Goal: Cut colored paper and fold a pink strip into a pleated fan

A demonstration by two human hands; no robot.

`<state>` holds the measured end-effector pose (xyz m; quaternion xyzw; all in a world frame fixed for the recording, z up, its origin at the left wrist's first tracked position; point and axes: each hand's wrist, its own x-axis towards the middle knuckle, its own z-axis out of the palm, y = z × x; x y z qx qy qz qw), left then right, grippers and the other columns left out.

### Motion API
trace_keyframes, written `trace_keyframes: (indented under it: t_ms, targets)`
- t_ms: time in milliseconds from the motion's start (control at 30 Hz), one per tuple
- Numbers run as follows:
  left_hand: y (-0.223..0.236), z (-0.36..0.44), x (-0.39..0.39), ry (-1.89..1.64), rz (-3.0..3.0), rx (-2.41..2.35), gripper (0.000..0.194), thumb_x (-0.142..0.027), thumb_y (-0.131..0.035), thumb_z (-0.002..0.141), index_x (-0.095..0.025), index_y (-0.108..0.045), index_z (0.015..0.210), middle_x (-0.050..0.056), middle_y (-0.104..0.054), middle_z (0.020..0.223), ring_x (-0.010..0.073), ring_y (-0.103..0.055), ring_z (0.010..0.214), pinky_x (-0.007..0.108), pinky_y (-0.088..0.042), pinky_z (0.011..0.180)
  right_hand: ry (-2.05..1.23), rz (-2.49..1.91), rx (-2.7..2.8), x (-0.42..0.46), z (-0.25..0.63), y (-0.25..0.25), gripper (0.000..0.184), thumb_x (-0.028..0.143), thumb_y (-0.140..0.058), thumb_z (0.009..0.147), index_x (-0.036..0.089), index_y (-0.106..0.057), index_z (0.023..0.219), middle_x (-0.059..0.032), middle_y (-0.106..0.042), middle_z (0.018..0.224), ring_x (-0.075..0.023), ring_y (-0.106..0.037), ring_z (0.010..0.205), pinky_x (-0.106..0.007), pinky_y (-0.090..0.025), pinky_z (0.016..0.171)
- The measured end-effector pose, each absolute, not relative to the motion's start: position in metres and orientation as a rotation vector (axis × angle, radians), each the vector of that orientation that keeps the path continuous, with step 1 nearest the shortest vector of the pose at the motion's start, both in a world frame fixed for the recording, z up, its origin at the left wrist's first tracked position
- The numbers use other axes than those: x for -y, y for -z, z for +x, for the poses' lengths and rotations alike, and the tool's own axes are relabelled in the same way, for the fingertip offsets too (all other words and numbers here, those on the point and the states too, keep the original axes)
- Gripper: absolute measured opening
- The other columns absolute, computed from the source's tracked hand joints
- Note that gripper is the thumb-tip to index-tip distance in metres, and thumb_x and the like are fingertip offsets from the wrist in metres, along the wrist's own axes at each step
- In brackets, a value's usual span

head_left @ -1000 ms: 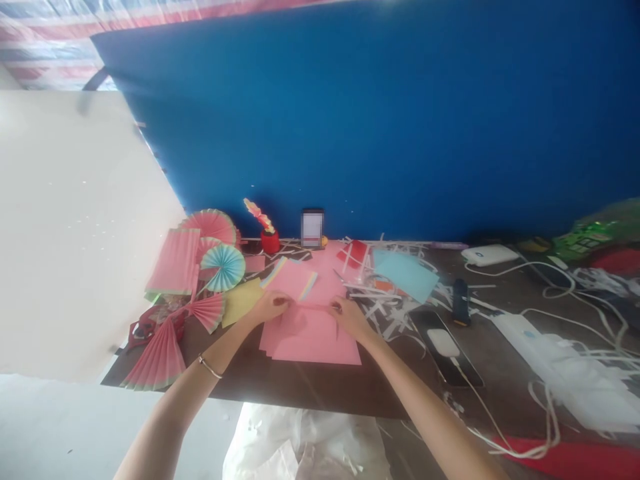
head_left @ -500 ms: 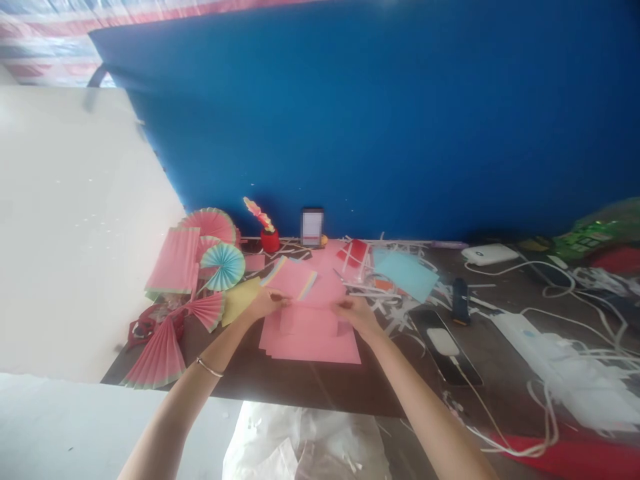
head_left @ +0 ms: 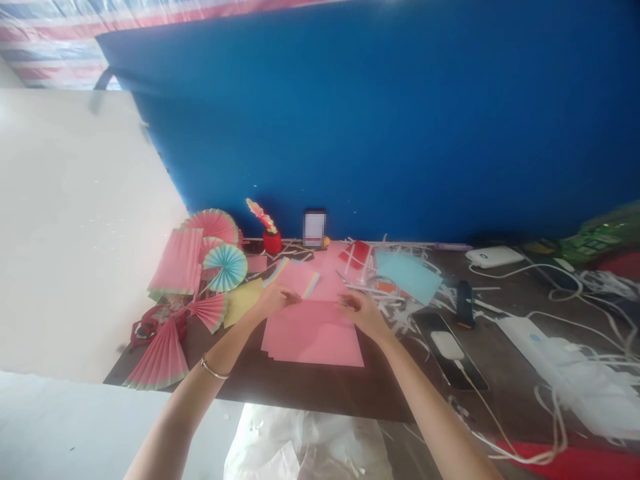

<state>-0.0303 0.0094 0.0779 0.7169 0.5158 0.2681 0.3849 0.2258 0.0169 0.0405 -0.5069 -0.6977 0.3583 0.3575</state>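
Observation:
Several sheets of pink paper [head_left: 313, 337] lie stacked on the dark table in front of me. My left hand [head_left: 278, 297], with a bracelet on its wrist, pinches pink paper at the left side. Opposite it, my right hand [head_left: 361, 309] has its fingers closed at the right end of the same paper. A thin straight edge runs between the two hands. Just beyond my left hand lies a smaller pink piece with yellow and blue borders [head_left: 295, 275]. Yellow paper [head_left: 243, 301] sits to the left of that hand. My fingertips are partly blurred.
Pleated pink fans [head_left: 163, 357] and a blue rosette [head_left: 226, 268] crowd the left side. A red pot [head_left: 273, 242] and a small screen [head_left: 315, 229] stand at the back. On the right are light-blue paper [head_left: 410, 275], paper strips, a phone [head_left: 443, 373], cables and a power strip [head_left: 530, 343].
Both hands have shifted slightly, the left one inward. The paper piece that hung toward me between them no longer stands out; a straight edge shows there instead.

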Motion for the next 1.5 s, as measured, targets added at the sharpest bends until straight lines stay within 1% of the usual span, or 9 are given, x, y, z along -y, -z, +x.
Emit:
trace_keyframes:
  t_ms: [133, 267, 367, 433, 567, 867, 1067, 1200, 1500]
  targets:
    - [-0.085, -0.031, -0.008, -0.876, 2.260, -1.325, 0.026, -0.035, -0.051, 0.082, -0.017, -0.070, 0.082, 0.007, -0.070, 0.088, 0.0193, -0.062, 0.080, 0.031, -0.048, 0.074, -0.512, -1.151, 2.027, -0.020, 0.225, -0.059, 0.015, 0.028, -0.054, 0.080, 0.019, -0.066, 0.083, -0.0051, -0.067, 0.080, -0.0192, -0.059, 0.077, -0.035, -0.045, 0.075]
    - [-0.064, -0.044, -0.011, -1.144, 2.730, -1.211, 0.022, -0.019, -0.045, 0.087, -0.023, -0.064, 0.097, 0.003, -0.067, 0.096, 0.0147, -0.058, 0.093, 0.033, -0.041, 0.087, -0.023, -0.916, 2.119, -0.022, 0.227, -0.062, 0.018, 0.022, -0.048, 0.086, 0.021, -0.065, 0.080, -0.0052, -0.065, 0.082, -0.0195, -0.056, 0.085, -0.036, -0.041, 0.081]
    - [-0.032, -0.052, -0.010, -0.968, 2.938, -1.206, 0.024, -0.014, -0.043, 0.087, -0.023, -0.061, 0.099, 0.003, -0.065, 0.092, 0.0144, -0.057, 0.092, 0.032, -0.041, 0.084, 0.107, -0.853, 2.302, -0.019, 0.228, -0.038, 0.022, 0.017, -0.043, 0.088, 0.020, -0.065, 0.084, -0.0052, -0.063, 0.083, -0.0186, -0.054, 0.085, -0.034, -0.039, 0.077]
    - [-0.010, -0.053, -0.007, -0.766, 2.951, -1.153, 0.022, -0.014, -0.043, 0.087, -0.021, -0.062, 0.095, 0.003, -0.064, 0.084, 0.0141, -0.057, 0.088, 0.030, -0.041, 0.081, 0.092, -0.808, 2.435, -0.016, 0.227, -0.015, 0.025, 0.015, -0.040, 0.088, 0.019, -0.064, 0.082, -0.0048, -0.061, 0.075, -0.0171, -0.052, 0.077, -0.032, -0.039, 0.071]
    - [0.012, -0.050, -0.002, -0.455, 2.823, -1.235, 0.022, -0.008, -0.045, 0.081, -0.018, -0.061, 0.094, 0.005, -0.063, 0.088, 0.0167, -0.055, 0.088, 0.030, -0.040, 0.078, -0.020, -0.934, 2.449, -0.010, 0.222, 0.014, 0.026, 0.018, -0.042, 0.088, 0.017, -0.062, 0.072, -0.0041, -0.057, 0.069, -0.0160, -0.049, 0.071, -0.031, -0.038, 0.071]
    - [-0.008, -0.035, 0.003, -0.094, 2.841, -1.343, 0.020, -0.009, -0.043, 0.081, -0.015, -0.058, 0.093, 0.008, -0.060, 0.088, 0.0208, -0.054, 0.087, 0.036, -0.036, 0.081, -0.142, -1.041, 2.611, -0.010, 0.197, 0.007, 0.024, 0.022, -0.042, 0.089, 0.016, -0.061, 0.075, -0.0049, -0.056, 0.074, -0.0156, -0.049, 0.070, -0.028, -0.037, 0.068]
    - [-0.002, -0.033, -0.001, -0.351, 2.617, -1.232, 0.031, -0.010, -0.038, 0.084, -0.018, -0.060, 0.103, 0.007, -0.061, 0.097, 0.0185, -0.055, 0.092, 0.033, -0.040, 0.081, -0.478, -1.082, 2.558, -0.016, 0.198, 0.003, 0.026, 0.018, -0.042, 0.088, 0.017, -0.064, 0.075, -0.0047, -0.057, 0.076, -0.0160, -0.053, 0.077, -0.028, -0.040, 0.073]
    - [0.000, -0.040, -0.010, -0.529, 2.222, -1.246, 0.025, -0.021, -0.045, 0.083, -0.018, -0.068, 0.092, 0.007, -0.065, 0.093, 0.0174, -0.058, 0.085, 0.030, -0.045, 0.077, -0.746, -1.158, 2.434, -0.022, 0.201, -0.003, 0.024, 0.022, -0.045, 0.086, 0.018, -0.065, 0.075, -0.0045, -0.059, 0.080, -0.0164, -0.055, 0.079, -0.029, -0.041, 0.073]
    - [0.000, -0.044, -0.033, -0.564, 1.794, -1.349, 0.019, -0.010, -0.053, 0.065, -0.011, -0.068, 0.076, 0.009, -0.069, 0.076, 0.0184, -0.062, 0.076, 0.030, -0.048, 0.076, -0.969, -1.305, 2.297, -0.041, 0.200, 0.001, 0.014, 0.023, -0.053, 0.073, 0.015, -0.065, 0.077, -0.0037, -0.065, 0.075, -0.0159, -0.057, 0.071, -0.027, -0.042, 0.067]
